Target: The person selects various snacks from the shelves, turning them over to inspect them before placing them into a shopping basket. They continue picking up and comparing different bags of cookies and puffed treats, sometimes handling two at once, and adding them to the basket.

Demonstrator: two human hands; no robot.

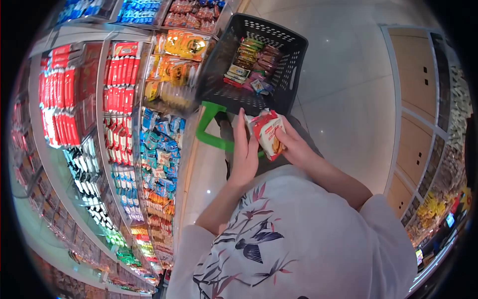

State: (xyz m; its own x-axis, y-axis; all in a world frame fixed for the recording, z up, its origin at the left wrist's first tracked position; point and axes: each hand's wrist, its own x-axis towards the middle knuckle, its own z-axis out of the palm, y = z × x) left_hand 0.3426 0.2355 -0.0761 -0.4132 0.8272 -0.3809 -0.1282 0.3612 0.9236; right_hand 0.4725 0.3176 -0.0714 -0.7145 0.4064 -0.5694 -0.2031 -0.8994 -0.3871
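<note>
Several small red-and-white snack packets are in a stack in front of my body, just below the basket. My right hand grips the stack from the right, with the thumb across the front packet. Against the stack's left edge lies my left hand, fingers stretched out straight. Beyond both hands is a dark shopping basket with perforated walls. Inside it lies a pile of snack packets in yellow, brown, red and pink. The basket's green handle hangs down on the near left, partly behind my left hand.
On the left, shelves hold red packets, yellow packets and blue packets in clear bins. Light wooden cabinets line the right side, with more goods beyond. Pale tiled floor runs between them.
</note>
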